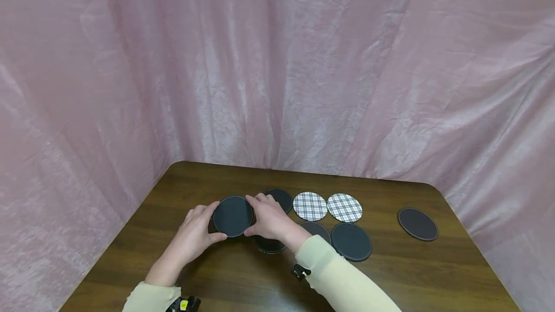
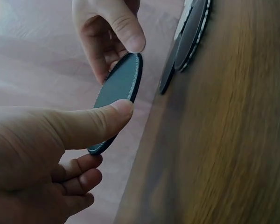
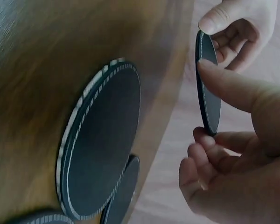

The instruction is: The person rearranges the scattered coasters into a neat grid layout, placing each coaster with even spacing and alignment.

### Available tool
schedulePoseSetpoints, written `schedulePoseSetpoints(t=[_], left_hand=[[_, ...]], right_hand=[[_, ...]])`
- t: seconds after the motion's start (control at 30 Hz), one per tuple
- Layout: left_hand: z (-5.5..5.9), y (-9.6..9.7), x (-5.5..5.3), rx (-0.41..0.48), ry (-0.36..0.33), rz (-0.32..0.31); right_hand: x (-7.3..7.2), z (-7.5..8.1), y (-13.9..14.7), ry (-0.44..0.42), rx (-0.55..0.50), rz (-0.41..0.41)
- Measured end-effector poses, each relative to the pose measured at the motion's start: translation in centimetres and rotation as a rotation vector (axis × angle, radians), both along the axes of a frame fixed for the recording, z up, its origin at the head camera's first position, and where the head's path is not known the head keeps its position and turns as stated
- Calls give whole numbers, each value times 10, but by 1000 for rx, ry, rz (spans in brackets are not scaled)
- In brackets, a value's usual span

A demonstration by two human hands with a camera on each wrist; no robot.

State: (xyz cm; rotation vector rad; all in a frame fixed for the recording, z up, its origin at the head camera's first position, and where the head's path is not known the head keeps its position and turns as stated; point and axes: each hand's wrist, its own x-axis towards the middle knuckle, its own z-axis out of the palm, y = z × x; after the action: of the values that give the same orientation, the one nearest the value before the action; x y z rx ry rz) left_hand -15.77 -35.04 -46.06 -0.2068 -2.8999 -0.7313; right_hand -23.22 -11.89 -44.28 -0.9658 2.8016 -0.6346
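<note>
A round dark coaster (image 1: 232,216) with pale stitching round its edge is held above the table between both hands. My left hand (image 1: 197,230) grips its left edge, thumb at the near side and fingers at the far side. At the opposite edge, my right hand (image 1: 270,218) pinches the same coaster. In the left wrist view the coaster (image 2: 119,86) is tilted, a thumb of each hand at its stitched rim. Below the right hand lies another dark coaster (image 3: 105,140), partly hidden by that hand in the head view.
Right of the hands, two white plaid coasters (image 1: 310,206) lie side by side, with dark coasters (image 1: 351,242) in front. A single dark brown coaster (image 1: 418,224) lies apart at the right. Pink curtains (image 1: 277,71) hang behind the wooden table (image 1: 217,278).
</note>
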Motion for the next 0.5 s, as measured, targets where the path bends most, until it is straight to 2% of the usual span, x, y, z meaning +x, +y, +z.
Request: schedulePoseSetpoints(t=[0.23, 0.5], left_hand=[[-5, -9, 0, -50, -17, -33], [-10, -13, 1, -70, -55, -22]], right_hand=[[8, -10, -16, 78, 110, -56], [10, -21, -27, 116, 153, -49]])
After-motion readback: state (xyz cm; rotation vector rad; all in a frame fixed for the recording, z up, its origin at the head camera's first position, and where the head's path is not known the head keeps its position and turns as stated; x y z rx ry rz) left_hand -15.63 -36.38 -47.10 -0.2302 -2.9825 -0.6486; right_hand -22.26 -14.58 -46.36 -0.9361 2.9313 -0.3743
